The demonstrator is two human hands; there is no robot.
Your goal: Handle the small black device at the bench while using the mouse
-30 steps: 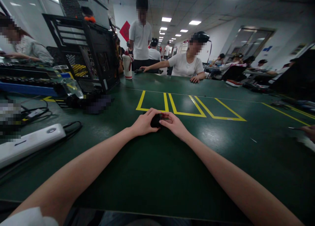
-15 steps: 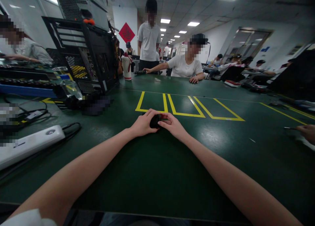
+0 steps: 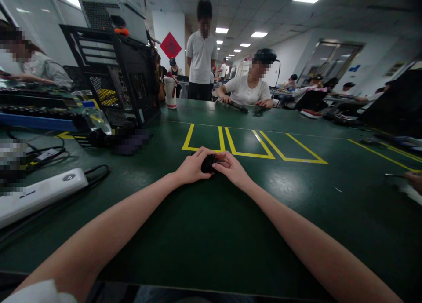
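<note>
**Item: small black object**. Rounded and dark; its make cannot be read because fingers cover most of it. It sits low over the green tabletop, just short of the near edge of the yellow tape outlines. It is touching or almost touching the surface.

**Left hand**. Curled over the object's left side and top, grip closed on it. The wrist lies on the tabletop, probably to steady the hold.

**Right hand**. Meets the object from the right with thumb and fingertips pinched on it, grip likewise closed. With both hands on so small a piece, this looks like fine work rather than carrying.

**Surroundings, near to far**
- White power strip at the left with a dark cable looping off it, well apart from the hands.
- Open black computer case standing upright at the far left, with boards and clutter beside it.
- White cup with red trim beyond the case.
- Seated person in a white shirt across the tabletop, both hands on a dark item of their own.
- Standing person behind the cup.
- Red diamond wall hanging.
- Another person's hand at the right edge, well apart.
</note>
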